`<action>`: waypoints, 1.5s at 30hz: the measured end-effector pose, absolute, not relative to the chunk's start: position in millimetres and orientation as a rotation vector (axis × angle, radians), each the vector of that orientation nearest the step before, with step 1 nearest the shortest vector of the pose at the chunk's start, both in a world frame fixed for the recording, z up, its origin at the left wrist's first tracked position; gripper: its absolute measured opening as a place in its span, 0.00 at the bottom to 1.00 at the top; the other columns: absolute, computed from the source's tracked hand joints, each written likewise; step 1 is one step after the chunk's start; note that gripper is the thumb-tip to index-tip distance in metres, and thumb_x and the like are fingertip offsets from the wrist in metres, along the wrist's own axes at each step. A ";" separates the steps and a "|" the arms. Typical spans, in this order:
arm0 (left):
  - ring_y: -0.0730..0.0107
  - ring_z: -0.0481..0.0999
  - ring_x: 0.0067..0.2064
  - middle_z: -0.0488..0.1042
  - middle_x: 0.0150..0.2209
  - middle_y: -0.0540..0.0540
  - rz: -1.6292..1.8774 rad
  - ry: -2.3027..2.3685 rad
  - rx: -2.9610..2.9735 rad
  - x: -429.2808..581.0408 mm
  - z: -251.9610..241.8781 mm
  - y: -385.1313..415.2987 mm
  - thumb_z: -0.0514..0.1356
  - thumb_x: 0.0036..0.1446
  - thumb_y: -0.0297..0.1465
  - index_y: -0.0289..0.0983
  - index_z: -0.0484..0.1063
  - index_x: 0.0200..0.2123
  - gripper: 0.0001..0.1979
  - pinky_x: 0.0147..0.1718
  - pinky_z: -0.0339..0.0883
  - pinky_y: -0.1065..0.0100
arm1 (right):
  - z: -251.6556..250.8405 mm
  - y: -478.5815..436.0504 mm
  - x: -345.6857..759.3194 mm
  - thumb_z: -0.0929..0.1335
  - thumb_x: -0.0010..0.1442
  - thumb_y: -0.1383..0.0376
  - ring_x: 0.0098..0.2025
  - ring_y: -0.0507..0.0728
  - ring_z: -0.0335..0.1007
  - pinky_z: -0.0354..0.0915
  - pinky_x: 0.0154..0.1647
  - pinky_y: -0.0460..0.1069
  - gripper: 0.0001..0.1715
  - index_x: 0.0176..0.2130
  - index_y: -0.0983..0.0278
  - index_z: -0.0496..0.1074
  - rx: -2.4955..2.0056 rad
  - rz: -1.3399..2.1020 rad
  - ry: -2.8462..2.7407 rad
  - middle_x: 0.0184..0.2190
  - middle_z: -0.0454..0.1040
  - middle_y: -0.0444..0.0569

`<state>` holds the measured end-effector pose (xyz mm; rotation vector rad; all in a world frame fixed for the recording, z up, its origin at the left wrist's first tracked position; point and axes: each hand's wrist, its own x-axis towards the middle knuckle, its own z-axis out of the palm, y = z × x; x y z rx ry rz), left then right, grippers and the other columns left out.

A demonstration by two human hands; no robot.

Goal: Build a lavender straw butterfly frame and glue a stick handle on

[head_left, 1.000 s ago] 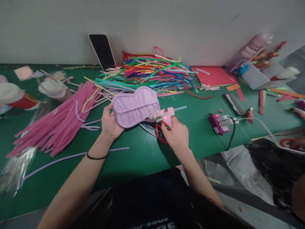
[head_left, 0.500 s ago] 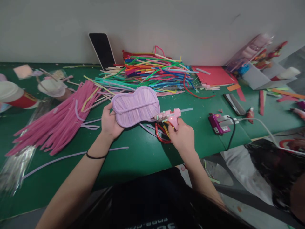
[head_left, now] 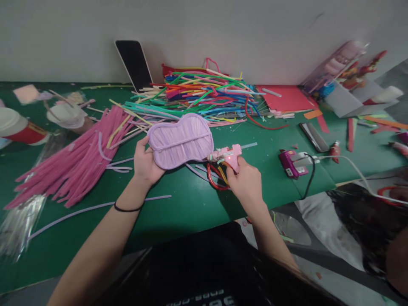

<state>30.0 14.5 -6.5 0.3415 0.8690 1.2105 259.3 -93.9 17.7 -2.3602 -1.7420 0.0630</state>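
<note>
My left hand (head_left: 145, 163) grips the left end of a lilac panel (head_left: 181, 142) made of pipe cleaners, pinched in at its middle and edged with a rim, with one strip running lengthwise. A pink hot glue gun (head_left: 231, 156) is in my right hand (head_left: 247, 180), fingers wrapped round its handle. Its nozzle is at the panel's lower right edge; whether it touches I cannot tell. A clear glue stick (head_left: 249, 145) pokes out of its back. Under the gun lie scissors with red handles (head_left: 214, 180), partly hidden.
Pink pipe cleaners (head_left: 79, 161) lie bundled at left, beside paper cups (head_left: 22, 127). A multicoloured pipe cleaner pile (head_left: 197, 95) and a leaning phone (head_left: 134, 63) stand at the back. A purple power adapter (head_left: 291, 163) with cables sits at right, near another person's arm (head_left: 397, 259).
The view has shifted slightly. The panel and the glue gun keep almost the same position relative to each other, both still held.
</note>
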 end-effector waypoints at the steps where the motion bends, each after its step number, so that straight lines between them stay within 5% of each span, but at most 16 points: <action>1: 0.53 0.77 0.55 0.83 0.40 0.44 1.211 0.870 0.340 29.7 -7.2 14.9 0.53 0.61 0.43 0.37 0.78 0.43 0.20 0.53 0.74 0.54 | 18.7 -94.9 261.1 0.63 0.62 0.63 0.27 0.58 0.71 0.48 0.27 0.50 0.09 0.38 0.66 0.70 -2.366 0.047 -1.743 0.29 0.78 0.54; 37: 0.55 0.78 0.54 0.83 0.41 0.45 1.202 0.851 0.338 30.1 -8.3 15.4 0.52 0.62 0.41 0.38 0.77 0.41 0.18 0.52 0.75 0.57 | 32.0 -90.0 262.6 0.64 0.61 0.63 0.27 0.58 0.71 0.48 0.26 0.50 0.10 0.41 0.65 0.71 -2.394 -0.046 -1.721 0.31 0.78 0.54; 45: 0.57 0.77 0.56 0.83 0.42 0.47 1.370 0.958 0.302 27.1 12.2 -8.9 0.52 0.61 0.37 0.41 0.76 0.42 0.14 0.54 0.73 0.58 | 22.4 -75.8 272.5 0.71 0.54 0.51 0.28 0.57 0.69 0.60 0.30 0.49 0.18 0.34 0.63 0.73 -2.046 0.278 -1.382 0.29 0.78 0.49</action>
